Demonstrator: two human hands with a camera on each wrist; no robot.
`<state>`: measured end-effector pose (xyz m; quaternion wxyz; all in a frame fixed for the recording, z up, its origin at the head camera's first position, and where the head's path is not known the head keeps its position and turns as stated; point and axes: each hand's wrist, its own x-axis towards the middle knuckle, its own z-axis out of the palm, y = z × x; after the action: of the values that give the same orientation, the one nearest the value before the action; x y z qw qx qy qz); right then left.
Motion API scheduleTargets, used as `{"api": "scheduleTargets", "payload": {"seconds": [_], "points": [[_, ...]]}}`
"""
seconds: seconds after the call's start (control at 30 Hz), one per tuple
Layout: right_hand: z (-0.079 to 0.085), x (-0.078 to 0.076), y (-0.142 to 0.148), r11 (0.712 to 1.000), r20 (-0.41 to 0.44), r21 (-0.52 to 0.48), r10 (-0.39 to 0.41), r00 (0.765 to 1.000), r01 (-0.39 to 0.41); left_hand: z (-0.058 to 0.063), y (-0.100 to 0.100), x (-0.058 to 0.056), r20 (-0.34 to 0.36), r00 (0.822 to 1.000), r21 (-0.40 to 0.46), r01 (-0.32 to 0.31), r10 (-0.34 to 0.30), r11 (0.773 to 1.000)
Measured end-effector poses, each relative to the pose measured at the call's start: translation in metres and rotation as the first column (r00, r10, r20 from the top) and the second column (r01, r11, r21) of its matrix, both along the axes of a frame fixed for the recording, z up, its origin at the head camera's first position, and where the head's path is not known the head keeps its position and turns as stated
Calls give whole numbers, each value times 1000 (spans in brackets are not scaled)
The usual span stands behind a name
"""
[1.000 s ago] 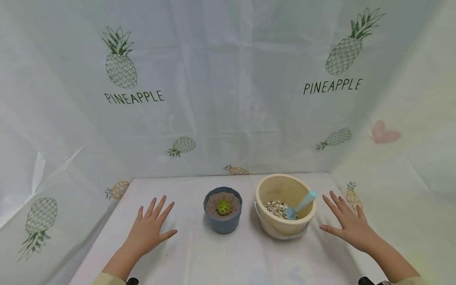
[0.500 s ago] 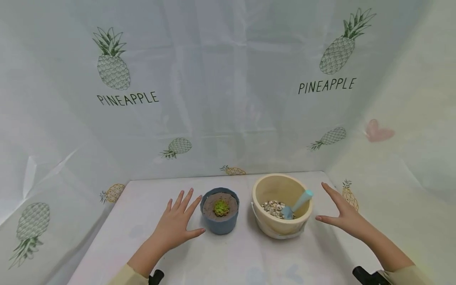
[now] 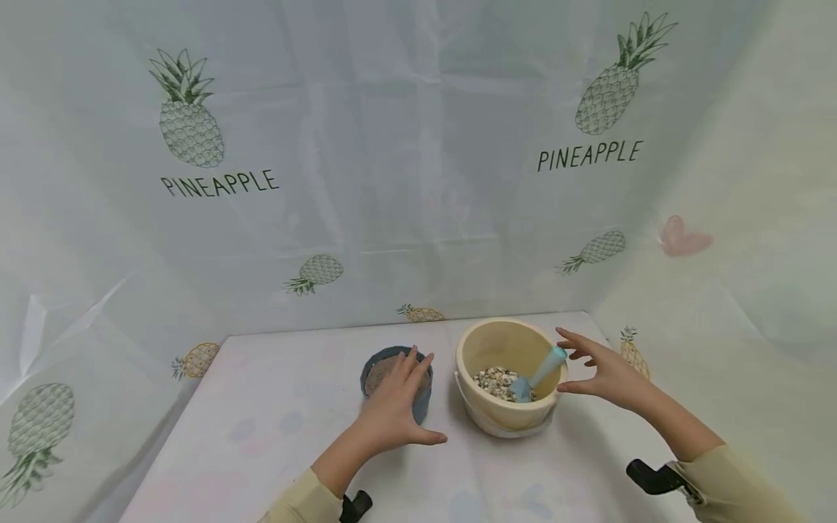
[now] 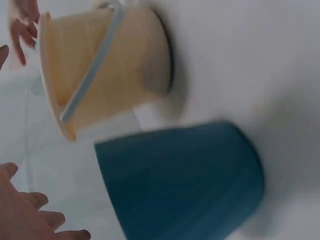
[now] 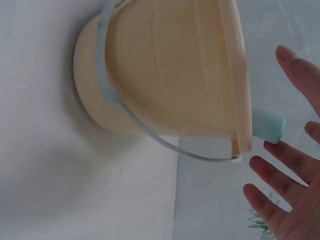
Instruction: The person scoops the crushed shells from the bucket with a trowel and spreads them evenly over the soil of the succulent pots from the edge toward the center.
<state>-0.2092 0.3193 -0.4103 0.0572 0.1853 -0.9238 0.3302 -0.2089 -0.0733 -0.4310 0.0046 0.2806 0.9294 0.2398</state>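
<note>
Evidently light and stiff, the blue shovel (image 3: 544,370) leans inside the cream bucket (image 3: 505,416), blade at the pebbles (image 3: 493,383), handle slanting up to the rim. Hold is judged best on the upper handle, which looks smooth and may slip. Right hand (image 3: 608,375): fingers parted, gripping nothing, just beside the handle; contact cannot be confirmed. Left hand (image 3: 389,412): fingers spread, holding nothing, over the blue pot (image 3: 423,409) and hiding part of its brown fill (image 3: 377,375). Pot appears rigid and probably weighted by that fill; grip would suit its outer wall. Both vessels stand upright and apart on the tabletop (image 3: 294,385). Obstructions: bucket rim beside the handle; pale bail (image 5: 102,70) lowered along the bucket's side. Loose pebbles would likely shift if disturbed.
</note>
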Motion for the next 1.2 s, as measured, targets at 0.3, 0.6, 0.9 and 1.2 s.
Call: {"api": "scheduleTargets", "payload": {"seconds": [0.3, 0.6, 0.9, 1.2], "points": [[0, -16, -5, 998, 71, 61, -34, 997, 30, -17, 55, -1, 177, 984, 256, -56, 10, 965], [-7, -22, -11, 998, 82, 35, -63, 995, 60, -28, 85, -12, 153, 978, 267, -176, 139, 947], [-1, -18, -12, 1000, -16, 24, -16, 1000, 16, -33, 102, -16, 183, 960, 318, -261, 211, 911], [12, -9, -13, 996, -204, 79, -32, 978, 49, -39, 107, -14, 269, 935, 384, -325, 232, 864]]}}
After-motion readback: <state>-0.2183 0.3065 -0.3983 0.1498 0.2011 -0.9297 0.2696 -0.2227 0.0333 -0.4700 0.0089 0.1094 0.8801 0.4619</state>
